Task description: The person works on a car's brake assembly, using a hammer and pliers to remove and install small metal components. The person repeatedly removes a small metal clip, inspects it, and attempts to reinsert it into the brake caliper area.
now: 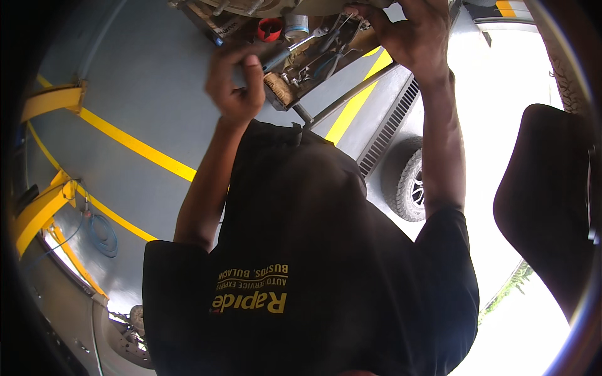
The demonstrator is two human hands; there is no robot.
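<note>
My left hand [235, 88] is raised beside a tool tray, slightly blurred. Its fingers curl loosely, with a gap between thumb and forefinger, and nothing shows in it. Close by, a ratchet [278, 59] with a dark teal handle lies across the tray [280, 91]. At the top edge my right hand [417, 41] reaches to the underside of a round metal part [288, 6]. Its thumb bends inward there; the other fingers are partly cut off by the frame, and what they grip cannot be made out. Pliers [329, 64] and small metal pieces lie in the tray.
A red cup [269, 29] and a white-and-blue can [296, 26] stand in the tray, which sits on a metal stand [351, 94]. Yellow lift arms [47, 203] and a coiled blue hose [102, 235] are at left. A vehicle wheel [412, 185] is at right, near a floor grate [389, 128].
</note>
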